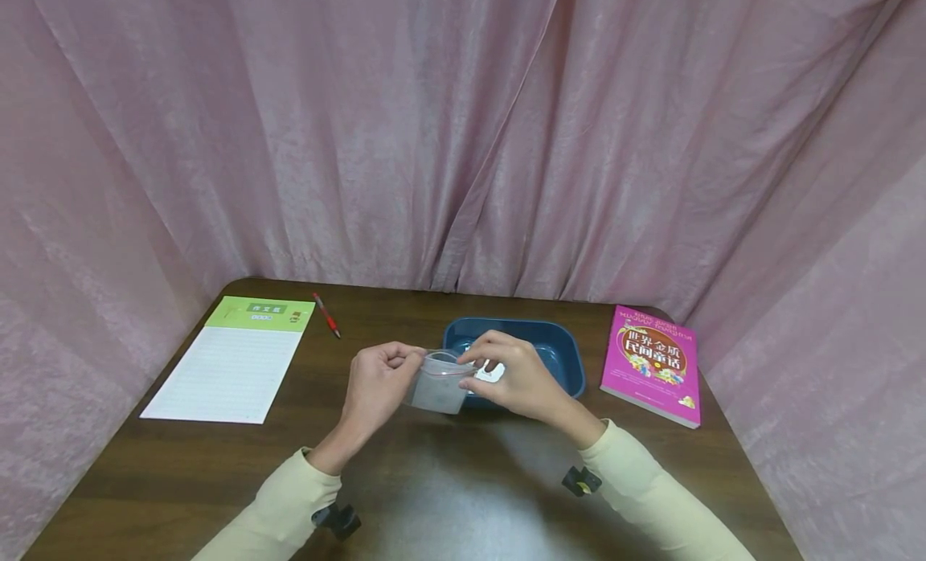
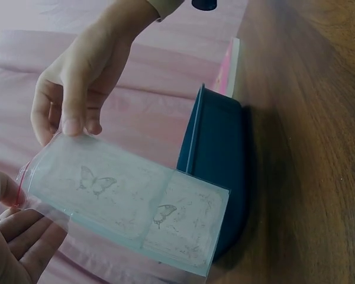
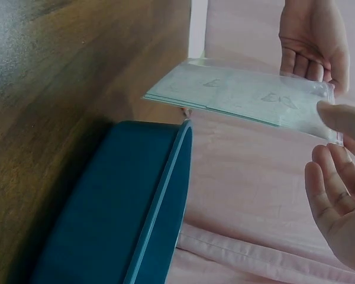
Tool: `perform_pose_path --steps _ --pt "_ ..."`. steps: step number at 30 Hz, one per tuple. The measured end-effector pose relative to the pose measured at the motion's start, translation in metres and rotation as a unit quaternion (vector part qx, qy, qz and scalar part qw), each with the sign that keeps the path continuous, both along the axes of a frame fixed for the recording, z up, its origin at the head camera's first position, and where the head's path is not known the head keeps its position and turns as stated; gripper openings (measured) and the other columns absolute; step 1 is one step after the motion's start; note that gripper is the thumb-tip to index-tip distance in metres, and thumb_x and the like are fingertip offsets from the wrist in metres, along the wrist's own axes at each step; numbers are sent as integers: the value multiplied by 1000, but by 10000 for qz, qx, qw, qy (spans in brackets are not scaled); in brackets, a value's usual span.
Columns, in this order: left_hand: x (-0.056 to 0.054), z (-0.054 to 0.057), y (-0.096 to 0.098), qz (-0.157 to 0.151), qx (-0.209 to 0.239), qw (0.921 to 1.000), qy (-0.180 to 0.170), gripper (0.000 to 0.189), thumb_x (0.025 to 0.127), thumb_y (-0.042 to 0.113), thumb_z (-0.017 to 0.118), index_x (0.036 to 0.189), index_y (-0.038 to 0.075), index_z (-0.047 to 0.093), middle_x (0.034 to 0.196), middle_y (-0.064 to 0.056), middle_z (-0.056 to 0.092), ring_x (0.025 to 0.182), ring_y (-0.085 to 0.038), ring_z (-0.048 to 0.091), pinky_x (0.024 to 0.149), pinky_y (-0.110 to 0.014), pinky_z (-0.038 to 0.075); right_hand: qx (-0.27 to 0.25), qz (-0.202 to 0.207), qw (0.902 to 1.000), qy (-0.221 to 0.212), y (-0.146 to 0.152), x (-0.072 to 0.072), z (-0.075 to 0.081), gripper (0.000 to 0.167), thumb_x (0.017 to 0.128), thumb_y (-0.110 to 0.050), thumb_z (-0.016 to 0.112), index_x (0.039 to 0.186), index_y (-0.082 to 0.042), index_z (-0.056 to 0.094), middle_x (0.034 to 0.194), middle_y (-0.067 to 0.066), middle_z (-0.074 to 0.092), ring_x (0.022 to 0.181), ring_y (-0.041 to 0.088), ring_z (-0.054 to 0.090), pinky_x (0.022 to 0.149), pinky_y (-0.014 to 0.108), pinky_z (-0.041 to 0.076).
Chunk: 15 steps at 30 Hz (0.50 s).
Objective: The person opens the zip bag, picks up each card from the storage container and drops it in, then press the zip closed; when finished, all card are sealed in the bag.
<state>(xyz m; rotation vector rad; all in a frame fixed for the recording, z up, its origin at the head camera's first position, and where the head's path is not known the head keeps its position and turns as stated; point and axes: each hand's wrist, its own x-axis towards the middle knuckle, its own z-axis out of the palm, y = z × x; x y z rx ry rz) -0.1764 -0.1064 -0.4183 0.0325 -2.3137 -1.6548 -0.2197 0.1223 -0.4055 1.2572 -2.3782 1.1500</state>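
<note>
A clear zip bag with a red line along its mouth hangs between both hands. Pale sheets printed with grey butterflies show through its plastic in both wrist views. My left hand pinches the left corner of the mouth between thumb and fingers. At the opposite corner, my right hand pinches the bag's edge with its thumb and fingertips. The mouth bows apart into a rounded opening in the head view. Just behind the bag is a blue plastic basin, partly covered by the right hand.
White pieces show inside the basin. On the left of the brown table lie a lined writing pad with a green top and a red pen. A magenta book lies on the right. Pink curtains surround the table.
</note>
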Motion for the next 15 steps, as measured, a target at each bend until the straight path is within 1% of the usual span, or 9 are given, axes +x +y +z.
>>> perform_pose_path --steps 3,4,8,12,15 --pt "0 0 1 -8 6 10000 11 12 89 18 70 85 15 82 66 -8 72 51 -7 49 44 -23 27 43 -23 10000 -23 -1 0 0 16 84 -14 84 99 -12 78 97 3 69 83 18 68 69 35 59" --pt "0 -1 1 -25 23 10000 10 12 89 17 70 85 15 81 65 -9 71 50 -7 48 44 -23 26 60 -34 10000 -33 -1 0 -1 14 86 -14 83 98 -12 78 97 3 69 83 19 68 69 34 59" --pt "-1 -1 0 -79 108 9999 -15 13 90 15 69 85 14 81 66 -7 72 50 -5 46 44 -22 25 235 -67 9997 -15 -1 0 -2 7 90 -16 78 97 -16 79 99 -2 67 87 18 67 70 32 58" --pt "-1 -1 0 -124 146 9998 -14 14 90 15 68 85 13 81 73 1 76 53 -6 51 44 -22 28 565 -34 9984 27 -1 0 -1 9 92 -18 75 99 -16 80 103 -5 66 90 18 66 71 29 56" --pt "-1 0 -1 -163 144 9998 3 14 91 15 68 85 14 80 77 3 77 52 -7 51 44 -22 28 831 16 9965 22 -1 1 1 12 93 -19 74 102 -14 80 105 -4 66 92 18 65 73 29 56"
